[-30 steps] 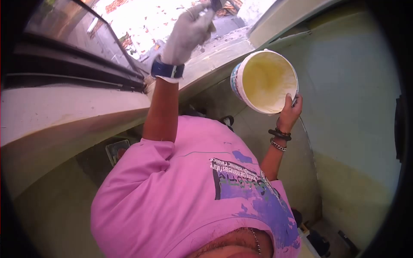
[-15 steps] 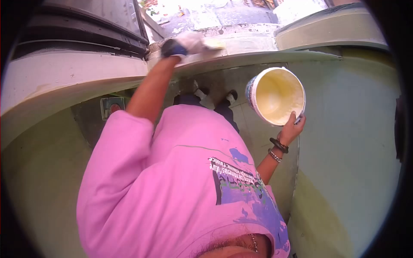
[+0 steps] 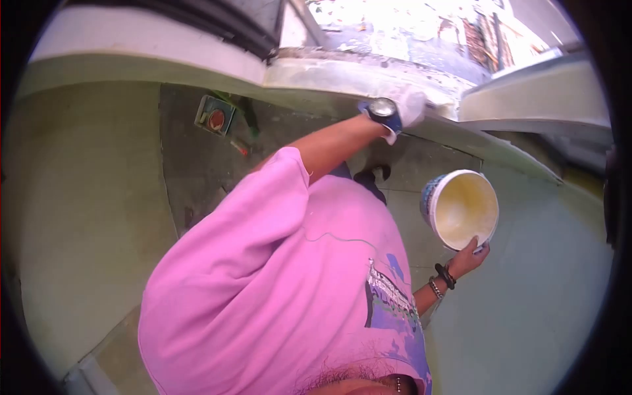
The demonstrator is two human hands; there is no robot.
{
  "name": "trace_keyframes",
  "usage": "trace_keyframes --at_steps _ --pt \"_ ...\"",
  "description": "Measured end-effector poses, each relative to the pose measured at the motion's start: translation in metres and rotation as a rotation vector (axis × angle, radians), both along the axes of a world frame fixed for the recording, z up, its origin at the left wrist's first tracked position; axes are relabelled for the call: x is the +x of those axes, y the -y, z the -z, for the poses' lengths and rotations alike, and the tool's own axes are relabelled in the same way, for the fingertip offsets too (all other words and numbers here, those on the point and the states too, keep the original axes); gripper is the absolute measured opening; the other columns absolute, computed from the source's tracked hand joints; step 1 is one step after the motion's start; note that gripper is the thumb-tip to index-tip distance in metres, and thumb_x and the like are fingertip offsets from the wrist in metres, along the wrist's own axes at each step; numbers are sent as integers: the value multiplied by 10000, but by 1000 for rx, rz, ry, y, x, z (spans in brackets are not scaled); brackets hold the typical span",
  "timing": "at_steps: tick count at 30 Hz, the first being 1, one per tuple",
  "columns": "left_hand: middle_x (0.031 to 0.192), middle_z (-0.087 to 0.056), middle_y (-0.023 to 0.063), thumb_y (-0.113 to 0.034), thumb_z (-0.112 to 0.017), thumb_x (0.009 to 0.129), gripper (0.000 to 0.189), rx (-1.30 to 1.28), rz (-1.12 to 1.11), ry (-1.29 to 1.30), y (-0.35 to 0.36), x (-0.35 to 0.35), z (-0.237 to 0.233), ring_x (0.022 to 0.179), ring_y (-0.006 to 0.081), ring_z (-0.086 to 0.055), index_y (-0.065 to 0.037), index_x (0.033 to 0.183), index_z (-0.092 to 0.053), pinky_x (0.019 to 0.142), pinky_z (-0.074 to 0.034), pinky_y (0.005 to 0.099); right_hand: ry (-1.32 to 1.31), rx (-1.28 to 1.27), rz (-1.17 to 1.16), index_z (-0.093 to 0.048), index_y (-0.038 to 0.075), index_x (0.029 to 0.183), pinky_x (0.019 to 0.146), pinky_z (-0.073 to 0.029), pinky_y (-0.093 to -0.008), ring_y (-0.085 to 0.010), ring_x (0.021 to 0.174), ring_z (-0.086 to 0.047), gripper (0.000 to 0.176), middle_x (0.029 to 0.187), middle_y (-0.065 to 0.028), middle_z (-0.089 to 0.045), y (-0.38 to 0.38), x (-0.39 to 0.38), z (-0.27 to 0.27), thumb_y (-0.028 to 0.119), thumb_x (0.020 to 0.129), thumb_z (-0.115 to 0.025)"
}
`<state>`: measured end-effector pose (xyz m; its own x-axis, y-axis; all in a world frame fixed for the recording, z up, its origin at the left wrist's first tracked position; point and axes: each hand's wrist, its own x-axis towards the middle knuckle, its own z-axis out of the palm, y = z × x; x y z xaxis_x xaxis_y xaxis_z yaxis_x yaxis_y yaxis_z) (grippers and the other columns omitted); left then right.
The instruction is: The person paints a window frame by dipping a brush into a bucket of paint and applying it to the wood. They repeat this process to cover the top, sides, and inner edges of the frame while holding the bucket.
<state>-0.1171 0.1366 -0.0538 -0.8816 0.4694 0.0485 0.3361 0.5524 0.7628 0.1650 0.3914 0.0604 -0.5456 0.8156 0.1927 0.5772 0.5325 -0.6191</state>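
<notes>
My left hand point(image 3: 411, 108), in a white glove with a watch point(image 3: 382, 108) at the wrist, is at the edge of the pale window ledge point(image 3: 342, 72). Its fingers look closed, but they face away and whatever they hold is hidden. In my right hand point(image 3: 469, 258), bare and with bracelets at the wrist, I grip a plastic bucket point(image 3: 461, 210) by its near rim, thumb over the edge. The bucket is tilted with its mouth towards me. Pale yellow residue coats its inside, and its outer side carries blue print.
A small tray-like box point(image 3: 215, 116) with a round red part sits on the dark floor tiles point(image 3: 191, 164) to the left, near a small orange-red object point(image 3: 239, 147). A low curved wall point(image 3: 533, 105) extends to the right. Beyond the ledge lies a bright, littered surface point(image 3: 395, 26).
My left hand has moved right along the ledge; earlier a blurred flat pale tool stuck out from it. The view has turned, and the bucket shows lower and farther right, still in my right hand.
</notes>
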Motion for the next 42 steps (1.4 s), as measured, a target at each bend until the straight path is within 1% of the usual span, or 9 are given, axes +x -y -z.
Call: trace_keyframes --at_steps 2,4,6,13,14,17,27,40,42 --pt "745 -633 220 -140 -485 786 271 -119 2 353 75 -2 51 661 337 -646 -52 942 -688 644 -513 440 62 -6 -27 -493 -78 1161 901 -427 -380 -274 993 -549 382 1137 -194 -563 19 -12 -9 179 890 -569" --pt "780 -638 214 -144 -462 823 343 -168 -167 127 189 21 24 656 324 -647 -127 1108 -652 614 -515 431 90 20 -37 -488 -81 1172 912 -416 -381 -276 1012 -542 393 1143 -196 -562 34 -23 -8 181 891 -568" --pt "830 -646 207 -159 -483 866 285 -492 -309 65 186 74 0 747 357 -644 -117 1086 -659 671 -517 455 128 3 -61 -487 -82 1174 915 -415 -384 -278 1016 -544 393 1146 -196 -561 -37 25 42 179 891 -567" --pt "830 -648 220 -151 -468 829 288 -339 -722 154 207 72 32 769 366 -642 -83 1051 -638 694 -508 476 15 -256 -120 -500 -78 1157 929 -411 -379 -281 1025 -550 365 1141 -200 -564 -30 22 53 157 883 -557" --pt "824 -655 196 -158 -468 825 292 -606 -407 47 194 65 7 732 354 -642 -135 1037 -667 676 -515 457 27 -212 -129 -492 -80 1167 926 -415 -374 -281 1022 -552 379 1137 -197 -564 -26 21 54 161 883 -560" --pt "814 -660 181 -160 -482 812 294 -462 -339 28 179 51 -70 724 329 -654 -191 1025 -682 657 -527 429 68 -248 -162 -479 -79 1181 913 -427 -368 -271 1012 -553 392 1128 -187 -565 -14 17 42 171 888 -558" --pt "754 -656 112 -223 -537 823 233 -1320 73 100 263 -69 -78 636 249 -626 -142 991 -678 587 -504 386 69 -263 -196 -494 -47 1159 859 -447 -365 -261 935 -566 383 1063 -170 -588 -19 24 59 204 882 -574" --pt "610 -604 72 -226 -574 822 191 -919 195 341 222 -60 -81 505 122 -550 -72 811 -687 448 -442 336 -81 -357 -171 -499 -47 1158 897 -440 -358 -251 986 -569 352 1089 -160 -584 -16 26 73 113 858 -594" --pt "576 -512 -18 -220 -515 900 339 -584 92 478 176 -12 -123 444 59 -434 -96 1196 -623 389 -359 253 -181 -382 -182 -508 -30 1146 849 -462 -342 -224 945 -574 329 1058 -155 -591 -10 22 70 94 854 -596"
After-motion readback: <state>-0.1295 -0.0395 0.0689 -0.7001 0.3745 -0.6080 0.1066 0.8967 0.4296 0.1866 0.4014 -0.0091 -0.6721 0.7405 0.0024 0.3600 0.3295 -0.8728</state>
